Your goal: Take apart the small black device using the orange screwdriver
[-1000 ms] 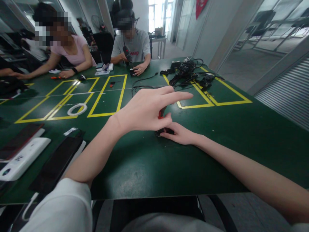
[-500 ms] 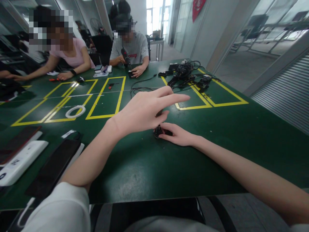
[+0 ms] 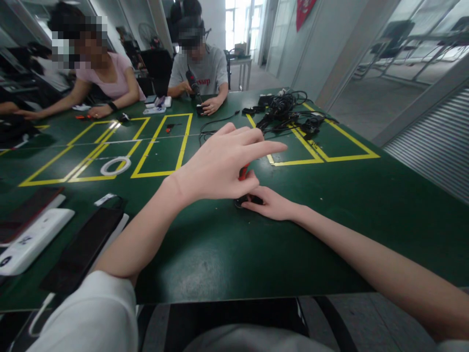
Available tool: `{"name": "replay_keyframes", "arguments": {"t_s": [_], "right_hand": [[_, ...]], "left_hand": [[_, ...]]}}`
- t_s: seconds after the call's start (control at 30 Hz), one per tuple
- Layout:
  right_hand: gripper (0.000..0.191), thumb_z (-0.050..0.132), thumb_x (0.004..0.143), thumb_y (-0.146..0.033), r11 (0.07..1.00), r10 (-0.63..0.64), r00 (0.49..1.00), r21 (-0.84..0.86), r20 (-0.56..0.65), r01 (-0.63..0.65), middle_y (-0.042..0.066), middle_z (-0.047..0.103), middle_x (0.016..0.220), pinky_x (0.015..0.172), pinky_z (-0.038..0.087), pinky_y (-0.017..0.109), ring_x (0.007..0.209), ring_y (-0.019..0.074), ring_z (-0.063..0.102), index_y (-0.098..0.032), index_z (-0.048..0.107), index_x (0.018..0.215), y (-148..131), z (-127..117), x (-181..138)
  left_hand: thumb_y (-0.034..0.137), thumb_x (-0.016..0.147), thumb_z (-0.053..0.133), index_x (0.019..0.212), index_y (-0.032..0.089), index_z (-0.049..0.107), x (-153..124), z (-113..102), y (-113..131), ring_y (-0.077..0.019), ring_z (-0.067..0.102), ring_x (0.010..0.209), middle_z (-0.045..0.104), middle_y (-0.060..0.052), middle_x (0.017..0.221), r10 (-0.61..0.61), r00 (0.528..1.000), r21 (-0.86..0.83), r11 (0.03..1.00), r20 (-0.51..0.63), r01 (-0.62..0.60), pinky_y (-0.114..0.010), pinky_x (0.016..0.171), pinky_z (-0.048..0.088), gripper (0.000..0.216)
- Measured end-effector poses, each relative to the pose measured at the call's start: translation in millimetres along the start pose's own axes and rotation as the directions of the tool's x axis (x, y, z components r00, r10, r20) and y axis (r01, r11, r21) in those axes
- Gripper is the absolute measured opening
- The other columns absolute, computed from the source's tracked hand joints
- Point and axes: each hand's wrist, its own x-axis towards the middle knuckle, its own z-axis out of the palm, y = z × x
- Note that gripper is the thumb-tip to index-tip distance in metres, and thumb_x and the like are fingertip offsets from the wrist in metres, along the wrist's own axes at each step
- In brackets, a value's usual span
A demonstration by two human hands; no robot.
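My left hand [image 3: 223, 161] is raised over the table, its thumb and fingers closed round a red-handled screwdriver [image 3: 244, 172], index finger stretched out to the right. Only a short piece of the handle shows; the tip is hidden behind the hand. Just below, my right hand [image 3: 273, 203] rests on the tabletop and pinches a small black part [image 3: 241, 202]. That part lies on the green table, mostly covered by my fingers, so its kind cannot be made out. The screwdriver stands roughly upright above it.
Tangled black cables [image 3: 284, 110] lie at the back right. A white tape ring [image 3: 116, 166], a white power strip [image 3: 34, 239] and a black phone-like slab [image 3: 84, 244] are to the left. Across the green table [image 3: 293, 264], a co-worker holds a power drill [image 3: 193, 83]; another person sits beside.
The fingers of my left hand have shifted slightly round the screwdriver, and its red handle now shows. My right hand stays on the black part. The view has tilted a little.
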Motion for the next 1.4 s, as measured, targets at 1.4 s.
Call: {"name": "replay_keyframes", "arguments": {"t_s": [1.4], "right_hand": [[0.017, 0.059, 0.100, -0.035, 0.999, 0.025, 1.000, 0.034, 0.010, -0.026, 0.004, 0.065, 0.086, 0.072, 0.049, 0.032, 0.076, 0.0192, 0.058, -0.018, 0.063, 0.099, 1, 6, -1]], "left_hand": [[0.016, 0.096, 0.037, 0.124, 0.019, 0.071, -10, -18, 6, -0.0166, 0.071, 0.089, 0.076, -0.007, 0.109, -0.139, 0.977, -0.463, 0.864, 0.165, 0.201, -0.028, 0.081, 0.055, 0.044]]}}
